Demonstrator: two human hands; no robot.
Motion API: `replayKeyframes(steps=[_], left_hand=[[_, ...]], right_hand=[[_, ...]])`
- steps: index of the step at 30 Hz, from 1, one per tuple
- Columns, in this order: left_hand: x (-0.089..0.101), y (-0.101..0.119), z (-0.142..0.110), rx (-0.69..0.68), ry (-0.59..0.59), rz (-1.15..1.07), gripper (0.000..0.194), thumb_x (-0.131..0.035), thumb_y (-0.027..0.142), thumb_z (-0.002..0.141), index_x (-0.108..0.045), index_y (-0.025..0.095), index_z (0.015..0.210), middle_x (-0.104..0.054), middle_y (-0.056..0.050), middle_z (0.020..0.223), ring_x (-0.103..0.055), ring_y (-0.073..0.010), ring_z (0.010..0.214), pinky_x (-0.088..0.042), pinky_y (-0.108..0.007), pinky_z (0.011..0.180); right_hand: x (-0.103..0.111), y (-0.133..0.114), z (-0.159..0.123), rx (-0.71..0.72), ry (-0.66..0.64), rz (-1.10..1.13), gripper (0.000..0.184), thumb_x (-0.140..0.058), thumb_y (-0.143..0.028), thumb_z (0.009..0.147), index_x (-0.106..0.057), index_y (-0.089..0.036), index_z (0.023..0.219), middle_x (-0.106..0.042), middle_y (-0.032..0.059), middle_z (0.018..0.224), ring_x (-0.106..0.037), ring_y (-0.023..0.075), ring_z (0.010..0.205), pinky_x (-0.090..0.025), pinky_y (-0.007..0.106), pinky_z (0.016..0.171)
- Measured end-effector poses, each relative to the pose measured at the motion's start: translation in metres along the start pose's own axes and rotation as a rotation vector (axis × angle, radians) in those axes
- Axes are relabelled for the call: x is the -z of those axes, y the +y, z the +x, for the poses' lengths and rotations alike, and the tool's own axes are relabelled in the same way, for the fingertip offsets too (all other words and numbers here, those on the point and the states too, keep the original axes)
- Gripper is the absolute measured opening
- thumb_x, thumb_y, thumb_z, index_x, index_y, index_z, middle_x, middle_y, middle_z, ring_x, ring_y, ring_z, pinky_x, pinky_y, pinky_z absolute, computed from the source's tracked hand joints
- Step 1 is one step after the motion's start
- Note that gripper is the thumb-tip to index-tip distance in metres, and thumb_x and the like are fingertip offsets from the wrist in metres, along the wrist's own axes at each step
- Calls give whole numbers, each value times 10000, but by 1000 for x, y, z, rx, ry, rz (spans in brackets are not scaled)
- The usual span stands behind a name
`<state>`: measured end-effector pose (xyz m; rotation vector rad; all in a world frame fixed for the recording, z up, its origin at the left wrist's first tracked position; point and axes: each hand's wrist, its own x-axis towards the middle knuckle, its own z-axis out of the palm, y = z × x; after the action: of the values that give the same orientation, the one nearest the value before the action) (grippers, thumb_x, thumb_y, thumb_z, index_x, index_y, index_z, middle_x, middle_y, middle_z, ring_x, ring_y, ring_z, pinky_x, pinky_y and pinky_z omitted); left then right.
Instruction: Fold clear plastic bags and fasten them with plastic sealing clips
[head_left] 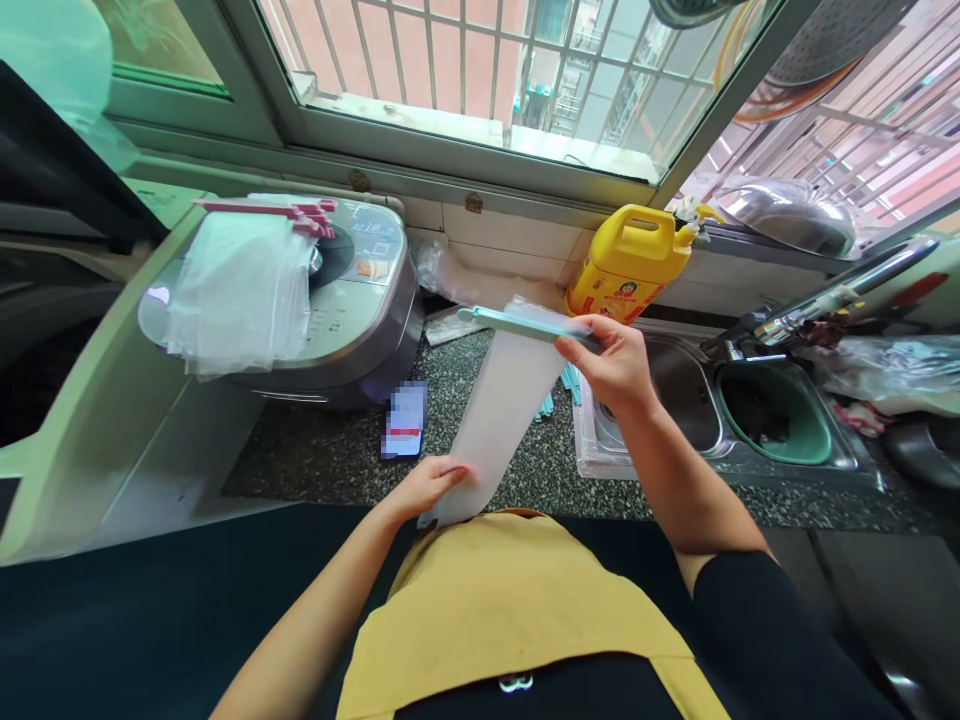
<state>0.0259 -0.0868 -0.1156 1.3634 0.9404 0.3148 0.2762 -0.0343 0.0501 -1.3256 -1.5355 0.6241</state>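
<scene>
A frosted plastic bag [499, 400] hangs at a slant over the counter in front of me. Across its upper end lies a light teal bag clip [517, 324], with a short clear edge of plastic above it. My right hand [616, 362] pinches the clip's right end between thumb and fingers. Down by the apron, my left hand [429, 487] is closed on the bag's lower left edge. More teal clips [571, 380] lie on the counter behind the bag, partly hidden by it and by my right hand.
At left, a rice cooker [360, 290] carries a stack of frosted bags [240, 290] and pink clips [307, 214]. A phone [405, 420] lies on the counter. A yellow jug [626, 262] stands behind the sink [686, 385], which has a green basin [776, 410] and a faucet [847, 295].
</scene>
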Motion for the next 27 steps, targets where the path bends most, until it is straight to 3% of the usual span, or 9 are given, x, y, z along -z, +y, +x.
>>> replayKeyframes(steps=[5,8,10,14,16,18,23,27], left_hand=[[-8,-50,-27,153,12,30,491,-496,546,768,-717,120,873,-730,-94,936,-637,-259,891,-471,-348,834],[8,-48,-43,177,-129,-55,469,-587,547,722,-699,143,932,-723,-86,967,-633,-261,929,-480,-350,831],[29,-24,-48,119,-148,-123,513,-689,518,658,-663,187,1049,-703,-84,1047,-621,-265,988,-487,-357,836],[68,63,-39,-262,253,-183,607,-738,499,650,-597,229,1175,-655,-108,1144,-586,-259,1063,-462,-360,903],[71,104,-25,-438,284,-214,641,-801,497,561,-637,197,1104,-668,-115,1101,-598,-269,1035,-474,-351,886],[64,133,-9,-486,284,-283,612,-819,500,526,-668,157,1010,-683,-119,1033,-606,-279,1017,-489,-356,869],[40,156,15,-404,479,-549,494,-823,510,496,-646,132,760,-663,-38,684,-665,-226,730,-545,-352,701],[39,166,13,-444,566,-584,510,-838,500,457,-619,134,737,-651,-33,663,-680,-251,746,-566,-378,692]], right_hand=[[0,1,8,-20,6,23,159,-663,-332,691,-637,-176,703,-564,-21,645,-466,92,596,-393,244,569],[-3,-1,6,-15,-31,53,159,-665,-333,694,-638,-178,716,-567,-22,649,-473,93,605,-402,248,589],[-6,-3,4,-18,-92,66,165,-662,-339,701,-641,-178,728,-572,-19,660,-478,95,613,-401,251,599],[-18,-12,3,-19,-268,86,205,-673,-368,702,-639,-167,723,-551,-21,634,-454,88,586,-370,244,560],[-27,-16,3,-15,-323,105,231,-677,-383,706,-634,-156,712,-535,-24,619,-436,81,572,-352,236,538],[-34,-18,3,-15,-349,130,257,-684,-398,705,-624,-149,699,-518,-30,606,-420,74,560,-340,227,521],[-48,-6,1,-26,-279,349,417,-735,-488,632,-630,-160,867,-607,0,742,-507,93,619,-410,224,554],[-65,18,-22,-47,-261,380,412,-608,-570,737,-655,-163,770,-655,34,741,-574,133,688,-475,280,657]])
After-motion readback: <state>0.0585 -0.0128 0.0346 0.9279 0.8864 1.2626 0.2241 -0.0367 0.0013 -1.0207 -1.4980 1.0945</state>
